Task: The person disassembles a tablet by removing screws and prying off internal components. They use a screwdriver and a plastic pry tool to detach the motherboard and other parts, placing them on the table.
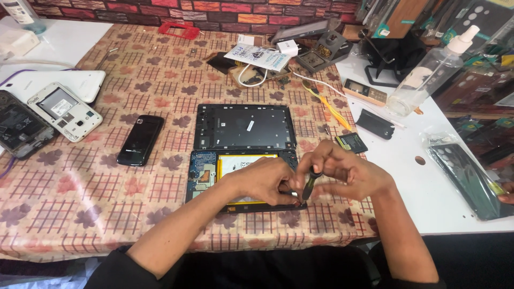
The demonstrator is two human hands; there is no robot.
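Pinched between our right hand's (348, 174) thumb and fingers is a small dark-handled screwdriver (310, 183), held nearly upright so its tip comes down at the lower right corner of the opened tablet (206, 176); that upright hold seems meant to keep the tip square on a tiny screw, though the screw itself is too small to make out. Our left hand (265, 179) lies curled on the tablet just beside the tool, fingertips pressed together close to the tip, probably steadying the body or a small part; we cannot tell whether anything sits between those fingers. Under the left hand the tablet's yellow-edged battery (238, 160) and blue circuit board (203, 168) lie exposed, face up so the insides can be reached. Just beyond the hands, touching the tablet's far edge, rests the black back cover (243, 126), set close by but out of the way. Well to the left of the grip lies a black phone (141, 140), and farther left a white phone with its back off (65, 111). To the right, on the white table (428, 192), sit a small black battery (351, 142), yellow tweezers (329, 107) and a clear spray bottle (428, 72). All of this rests on a patterned tablecloth (107, 192) that keeps small parts from rolling.
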